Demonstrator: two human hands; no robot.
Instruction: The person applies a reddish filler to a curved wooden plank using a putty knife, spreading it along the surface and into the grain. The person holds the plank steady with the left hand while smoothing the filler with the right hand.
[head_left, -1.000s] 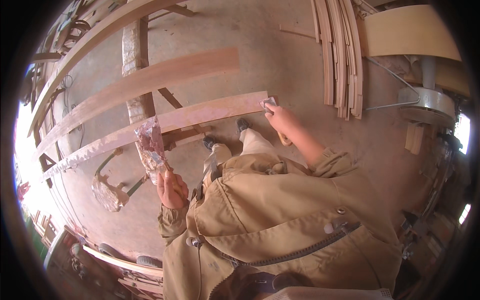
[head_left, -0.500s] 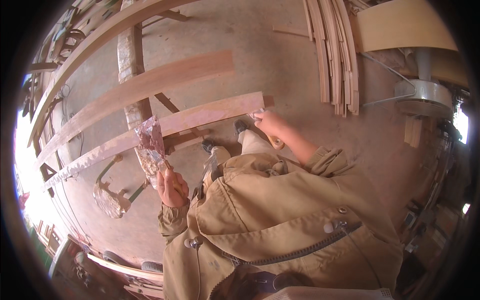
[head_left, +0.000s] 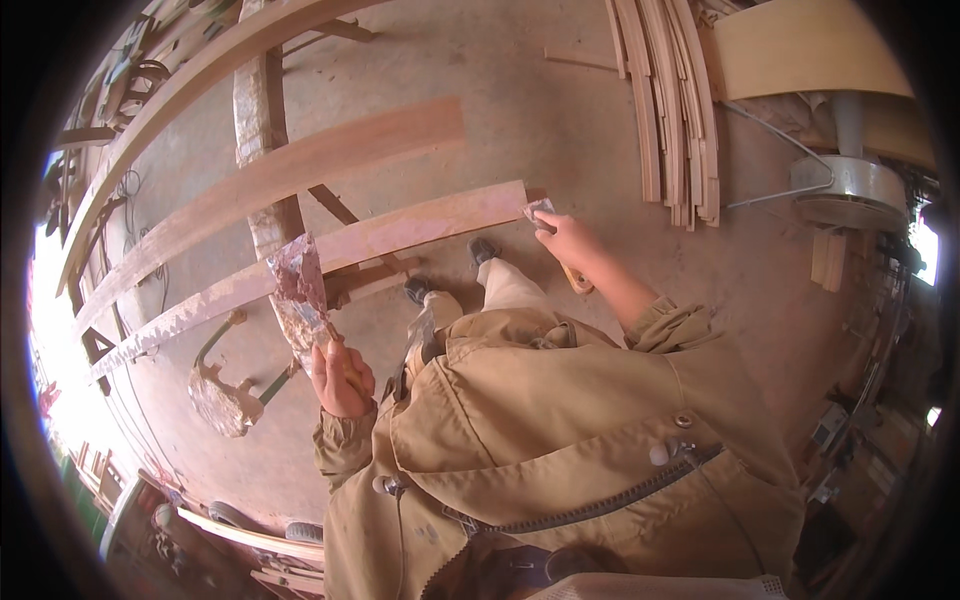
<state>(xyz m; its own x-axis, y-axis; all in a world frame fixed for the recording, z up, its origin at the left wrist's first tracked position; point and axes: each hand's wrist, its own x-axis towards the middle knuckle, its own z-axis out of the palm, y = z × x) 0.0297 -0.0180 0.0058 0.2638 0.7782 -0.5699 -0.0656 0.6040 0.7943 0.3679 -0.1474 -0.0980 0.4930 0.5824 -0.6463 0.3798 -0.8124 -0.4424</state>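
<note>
Head view, one item group. Change since half a second ago: the right hand (head_left: 568, 240) has drawn slightly back along the near plank (head_left: 380, 240) toward its end, and the small scraper (head_left: 540, 209) now sits at the plank's right tip; the left hand (head_left: 340, 378) has shifted little. Right hand: closed on the small scraper, its blade touching the plank's end. Left hand: closed around the handle of a wide putty blade (head_left: 298, 295), held upright and tilted, its face coated with pinkish-brown filler. Near plank: long, curved, pale reddish wood, smeared with glossy pink filler along most of its length, wettest toward the left; it rests across a wooden trestle (head_left: 265, 150) above the concrete floor (head_left: 540, 110). A second, cleaner plank (head_left: 300, 165) lies parallel just beyond it. A stack of thin bent strips (head_left: 665, 110) lies on the floor, well apart to the right.
</note>
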